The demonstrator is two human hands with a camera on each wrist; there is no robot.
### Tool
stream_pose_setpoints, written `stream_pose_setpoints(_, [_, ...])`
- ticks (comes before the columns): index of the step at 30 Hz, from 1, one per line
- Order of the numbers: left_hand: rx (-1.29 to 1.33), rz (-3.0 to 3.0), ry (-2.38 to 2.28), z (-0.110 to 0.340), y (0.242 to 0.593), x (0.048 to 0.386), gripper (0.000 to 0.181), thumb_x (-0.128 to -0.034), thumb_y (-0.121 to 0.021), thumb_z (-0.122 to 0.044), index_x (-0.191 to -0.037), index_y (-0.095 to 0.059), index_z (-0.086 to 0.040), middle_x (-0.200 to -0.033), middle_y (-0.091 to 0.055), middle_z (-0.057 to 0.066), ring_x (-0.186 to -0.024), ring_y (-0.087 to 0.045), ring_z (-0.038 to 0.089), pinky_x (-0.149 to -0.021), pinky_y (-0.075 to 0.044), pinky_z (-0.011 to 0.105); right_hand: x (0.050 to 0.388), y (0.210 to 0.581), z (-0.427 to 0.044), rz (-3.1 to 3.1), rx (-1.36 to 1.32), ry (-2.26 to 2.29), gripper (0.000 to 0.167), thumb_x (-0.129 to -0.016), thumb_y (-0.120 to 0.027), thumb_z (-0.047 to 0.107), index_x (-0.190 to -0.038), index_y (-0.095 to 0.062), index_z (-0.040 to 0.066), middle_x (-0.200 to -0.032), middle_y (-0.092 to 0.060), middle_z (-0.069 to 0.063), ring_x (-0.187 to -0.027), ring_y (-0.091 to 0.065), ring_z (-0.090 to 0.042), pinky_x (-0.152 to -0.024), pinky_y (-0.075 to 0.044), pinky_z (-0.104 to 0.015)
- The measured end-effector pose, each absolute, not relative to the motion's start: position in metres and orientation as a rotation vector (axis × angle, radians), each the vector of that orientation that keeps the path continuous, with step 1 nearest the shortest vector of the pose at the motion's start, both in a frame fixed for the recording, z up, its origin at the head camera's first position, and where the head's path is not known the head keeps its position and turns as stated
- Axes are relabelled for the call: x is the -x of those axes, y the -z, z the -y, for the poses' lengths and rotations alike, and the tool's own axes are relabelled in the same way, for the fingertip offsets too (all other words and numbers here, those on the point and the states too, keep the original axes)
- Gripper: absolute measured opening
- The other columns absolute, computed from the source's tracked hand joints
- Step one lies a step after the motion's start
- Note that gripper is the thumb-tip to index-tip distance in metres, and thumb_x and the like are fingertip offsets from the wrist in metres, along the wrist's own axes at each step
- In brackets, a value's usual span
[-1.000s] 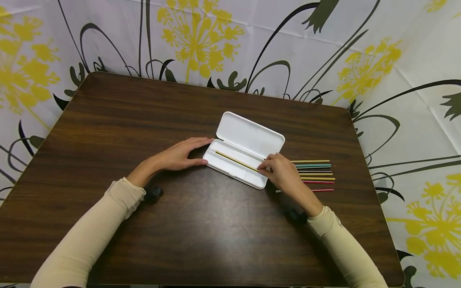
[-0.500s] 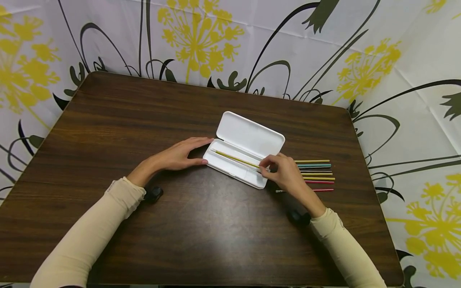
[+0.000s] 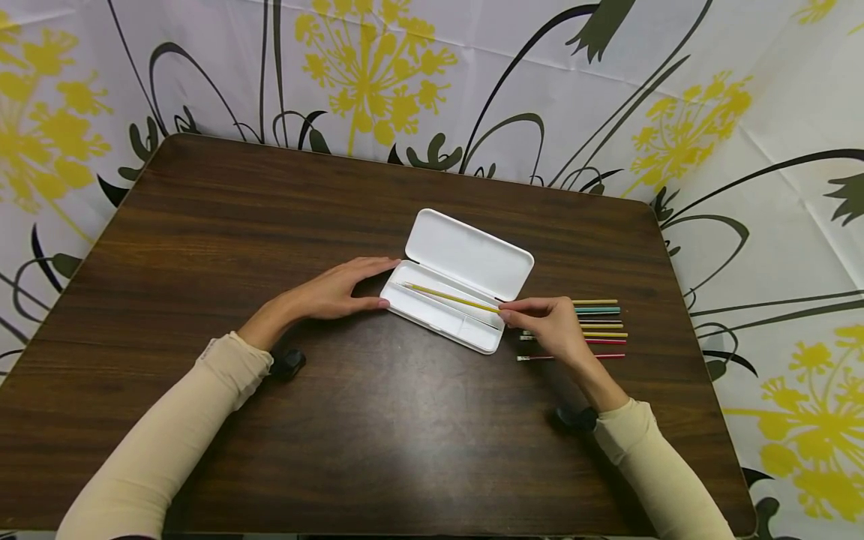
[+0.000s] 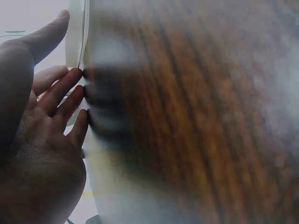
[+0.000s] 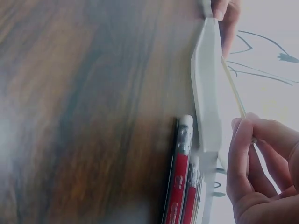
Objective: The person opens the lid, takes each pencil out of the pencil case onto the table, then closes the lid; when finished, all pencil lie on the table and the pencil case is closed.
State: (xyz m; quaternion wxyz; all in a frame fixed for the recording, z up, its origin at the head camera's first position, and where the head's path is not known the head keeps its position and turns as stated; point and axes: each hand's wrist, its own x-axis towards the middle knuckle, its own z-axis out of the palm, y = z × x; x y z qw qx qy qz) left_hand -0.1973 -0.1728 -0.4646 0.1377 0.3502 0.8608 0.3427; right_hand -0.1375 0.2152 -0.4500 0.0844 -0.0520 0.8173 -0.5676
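Observation:
An open white pencil case [image 3: 439, 319] lies at an angle on the table, its lid [image 3: 470, 253] folded back. My right hand [image 3: 556, 326] pinches a yellow pencil [image 3: 452, 297] near its right end, between thumb and fingertips. The pencil slants over the case's tray, its pale end toward the left. In the right wrist view, the pencil's held end [image 5: 241, 108] is raised above the case rim. My left hand [image 3: 331, 291] touches the left end of the case, thumb and fingers extended; the left wrist view shows these fingers [image 4: 60, 93] fairly straight.
Several pencils lie side by side right of the case, partly behind my right hand; a red pencil [image 3: 610, 356] is nearest me. The brown wooden table [image 3: 378, 442] ends at a flower-patterned cloth [image 3: 223, 45] behind and at the right.
My right hand has moved right, drawing the yellow pencil's held end along and up. The pencil's pale end has shifted slightly right. My left hand and the case have stayed put.

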Motion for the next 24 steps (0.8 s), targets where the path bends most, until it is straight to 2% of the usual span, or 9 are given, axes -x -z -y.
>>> stream_pose_setpoints(2, [-1.020,-2.489,-0.991,0.173,0.465,0.197,0.072,-0.0942,-0.067,-0.036,-0.154,-0.033,-0.015,-0.155,-0.033,0.009,-0.142,-0.028,0.027,-0.109,-0.025,0.055,0.137,0.449,-0.217,-2.413,0.131,1.716,0.018,-0.084,-0.080,0.013,-0.099,-0.078,0.003,-0.098,-0.073,-0.013,-0.082,-0.070,-0.025,-0.076,-0.055,-0.042])
stream_pose_setpoints(7, [-1.030,-2.492,-0.993,0.172,0.467,0.197,0.071,-0.0942,-0.067,-0.036,-0.154,-0.034,-0.015,-0.155,-0.034,0.009,-0.141,-0.028,0.027,-0.109,-0.026,0.055,0.130,0.433,-0.224,-2.356,0.102,1.751,0.021,-0.086,-0.077,0.006,-0.104,-0.074,-0.005,-0.101,-0.072,-0.017,-0.085,-0.070,-0.026,-0.078,-0.054,-0.046])
stream_pose_setpoints(17, [-1.027,-2.489,-1.004,0.171,0.467,0.196,0.072,-0.0941,-0.067,-0.036,-0.154,-0.034,-0.015,-0.155,-0.033,0.009,-0.142,-0.028,0.027,-0.109,-0.025,0.055,0.117,0.441,-0.298,-2.389,-0.002,1.749,0.034,-0.084,-0.080,0.020,-0.107,-0.074,-0.003,-0.105,-0.072,-0.011,-0.099,-0.067,-0.021,-0.081,-0.053,-0.030])
stream_pose_setpoints(20, [-1.031,-2.500,-0.998,0.172,0.466,0.197,0.072,-0.0941,-0.067,-0.036,-0.154,-0.034,-0.015,-0.155,-0.033,0.010,-0.142,-0.028,0.027,-0.109,-0.026,0.055,0.113,0.437,-0.324,-2.451,0.027,1.635,0.033,-0.085,-0.079,0.023,-0.107,-0.075,-0.001,-0.104,-0.073,-0.010,-0.097,-0.067,-0.021,-0.080,-0.053,-0.028])
stream_pose_setpoints(24, [-1.033,-2.499,-0.989,0.173,0.466,0.197,0.072,-0.0943,-0.066,-0.039,-0.154,-0.033,-0.016,-0.155,-0.033,0.010,-0.142,-0.027,0.028,-0.109,-0.025,0.056,0.110,0.439,-0.359,-2.496,0.095,1.549,0.028,-0.086,-0.078,0.019,-0.106,-0.075,-0.001,-0.103,-0.073,-0.012,-0.094,-0.068,-0.023,-0.078,-0.053,-0.028])
